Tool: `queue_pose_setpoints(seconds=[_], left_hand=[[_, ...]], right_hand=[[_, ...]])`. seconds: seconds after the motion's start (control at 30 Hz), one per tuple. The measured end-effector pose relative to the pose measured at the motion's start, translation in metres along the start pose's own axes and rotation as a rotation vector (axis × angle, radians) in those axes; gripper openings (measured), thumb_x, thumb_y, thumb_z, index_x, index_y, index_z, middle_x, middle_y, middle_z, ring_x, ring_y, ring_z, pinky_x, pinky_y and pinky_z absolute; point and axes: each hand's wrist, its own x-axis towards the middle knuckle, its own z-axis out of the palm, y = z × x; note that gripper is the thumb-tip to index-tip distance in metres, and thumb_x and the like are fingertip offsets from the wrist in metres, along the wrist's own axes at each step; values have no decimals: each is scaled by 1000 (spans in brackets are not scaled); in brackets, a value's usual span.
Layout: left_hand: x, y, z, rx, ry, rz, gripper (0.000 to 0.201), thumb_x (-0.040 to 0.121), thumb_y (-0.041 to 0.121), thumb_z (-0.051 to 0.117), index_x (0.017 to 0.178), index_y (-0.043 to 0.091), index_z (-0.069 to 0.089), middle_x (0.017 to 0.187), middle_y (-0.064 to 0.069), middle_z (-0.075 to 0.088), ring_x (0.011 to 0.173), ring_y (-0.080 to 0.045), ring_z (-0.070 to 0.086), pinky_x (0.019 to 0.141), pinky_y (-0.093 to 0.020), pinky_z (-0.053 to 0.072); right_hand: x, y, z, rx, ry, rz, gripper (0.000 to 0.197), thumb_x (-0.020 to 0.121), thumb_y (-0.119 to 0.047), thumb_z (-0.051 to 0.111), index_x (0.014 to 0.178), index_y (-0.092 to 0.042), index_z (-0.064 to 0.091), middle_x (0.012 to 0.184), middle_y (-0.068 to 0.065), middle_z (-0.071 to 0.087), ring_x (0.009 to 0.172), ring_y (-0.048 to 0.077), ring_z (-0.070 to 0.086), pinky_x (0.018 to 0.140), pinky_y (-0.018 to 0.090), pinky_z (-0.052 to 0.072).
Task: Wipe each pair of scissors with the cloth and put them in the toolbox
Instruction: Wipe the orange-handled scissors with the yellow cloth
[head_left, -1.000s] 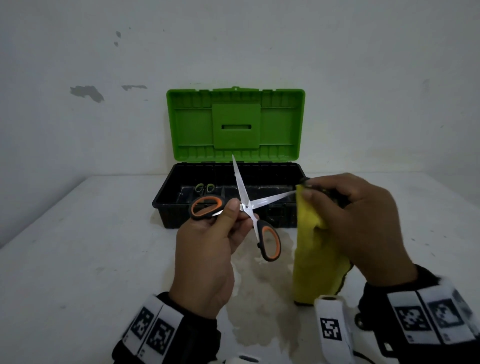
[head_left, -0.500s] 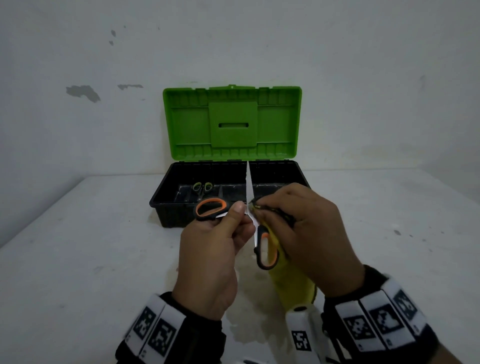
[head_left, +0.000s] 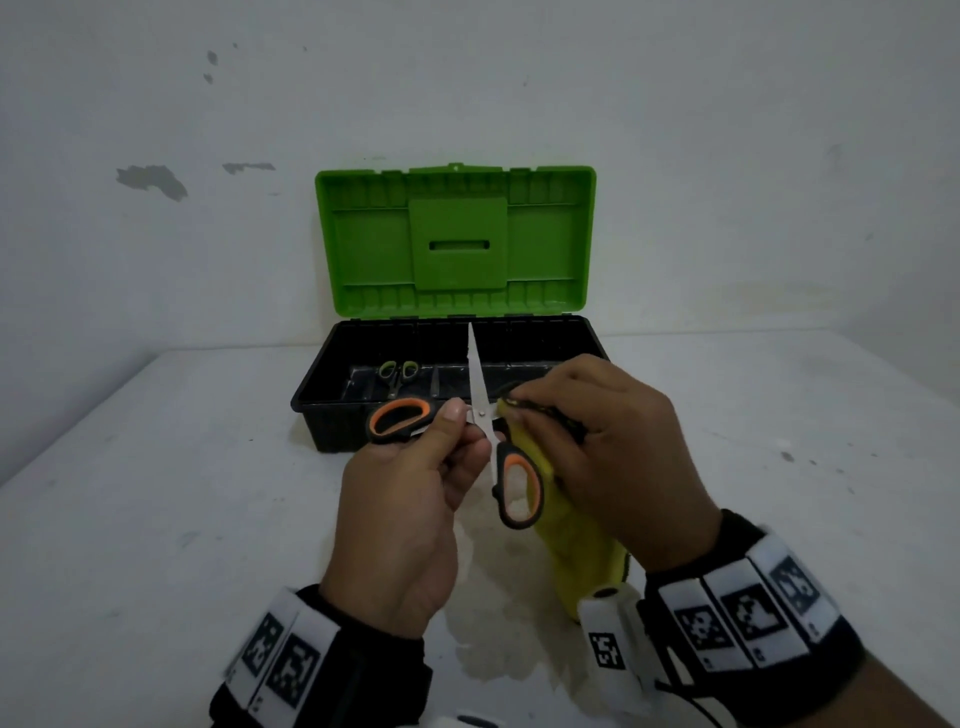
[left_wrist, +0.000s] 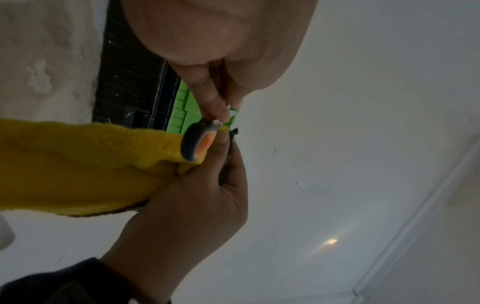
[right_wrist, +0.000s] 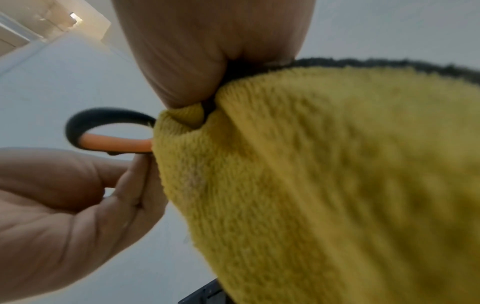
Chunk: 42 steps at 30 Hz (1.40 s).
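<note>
Slid in along the blade since a second ago: right hand (head_left: 618, 457), fingers pinching one fuzzy yellow cloth (head_left: 582, 545) at the pivot of one orange-handled scissors (head_left: 480, 415). Pinched by left hand (head_left: 410, 499), blades spread wide. Beyond the fingertips, one green-lidded toolbox (head_left: 332, 410) holding one small scissors (head_left: 397, 373).

Left wrist: cloth (left_wrist: 78, 164) draped under one oval handle loop.

Right wrist: terry pile (right_wrist: 324, 174) bunched beside thumb.

The person's left hand (head_left: 410, 525) and right hand (head_left: 618, 462) are bare. Each forearm wears a black sleeve (head_left: 332, 691) that ends at the wrist. Over each sleeve sits a black band carrying white square tags (head_left: 748, 618) printed with black block patterns. A small white device (head_left: 608, 644) with one such tag sits beside the right wrist, and a thin black cable (head_left: 691, 701) runs from it.
</note>
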Motion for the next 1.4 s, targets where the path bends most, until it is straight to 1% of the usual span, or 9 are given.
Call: queue_pose_setpoints(seconds=[0.17,0.33,0.43,0.5,0.67,0.83,1.0,1.23,1.4], left_hand=[[3,1,-5,4,3,14,11,89,4,63,80,0,68,63,-5,67,59,-10,66,56,-18,56],[6,-5,-10,82,5,71,15,91,6,63,78,1,70,67,-8,67,62,-12,67,60,-19,57],[6,-8,-9,191,-12,181,17,91,6,63,77,-1,69,67,-9,67,65,-14,68,63,-20,57],[6,-11,-8,253,-36,237,16,91,7,64,79,-1,70,69,-12,69,67,-17,70,66,-22,57],[4,-12,-10,350,-52,331,17,92,9,64,80,-1,71,72,-13,71,71,-23,73,70,-27,60],[6,-15,-13,383,-51,359,17,91,9,65,75,6,71,69,-7,72,70,-20,73,70,-28,59],[5,-16,-9,401,-81,381,16,92,11,64,83,0,72,74,-11,73,73,-21,74,69,-26,60],[10,-12,-17,350,-54,341,17,90,10,65,77,2,71,68,-8,70,67,-16,70,67,-24,58],[16,0,-20,450,-114,346,19,93,11,62,81,-2,69,66,-8,71,62,-14,70,59,-23,56]], right_hand=[[0,28,-11,-85,76,111,11,84,-15,76,96,-14,77,88,-2,70,80,-1,57,79,0,38],[3,44,-22,-80,84,248,9,85,-19,75,94,-17,77,84,-6,70,81,1,58,75,5,44],[9,29,-21,-8,1,300,8,86,-23,74,93,-22,77,83,-14,67,80,-3,60,71,-1,39],[13,13,-14,48,-71,320,6,86,-26,73,91,-27,76,82,-19,66,87,-8,60,69,-1,38],[10,-2,6,57,-164,320,7,88,-27,70,89,-27,77,76,-25,61,83,-8,59,68,-1,38],[11,8,4,56,-144,429,9,88,-26,70,89,-24,78,74,-23,63,77,-10,60,66,1,41],[13,-10,12,88,-123,378,10,90,-27,67,86,-25,77,80,-14,70,77,-1,62,66,7,42],[9,17,0,29,-138,449,10,88,-27,71,90,-22,79,76,-18,65,76,-11,59,66,1,41],[0,43,-16,-49,-162,540,10,88,-24,70,89,-20,79,75,-12,66,75,3,63,66,10,41]])
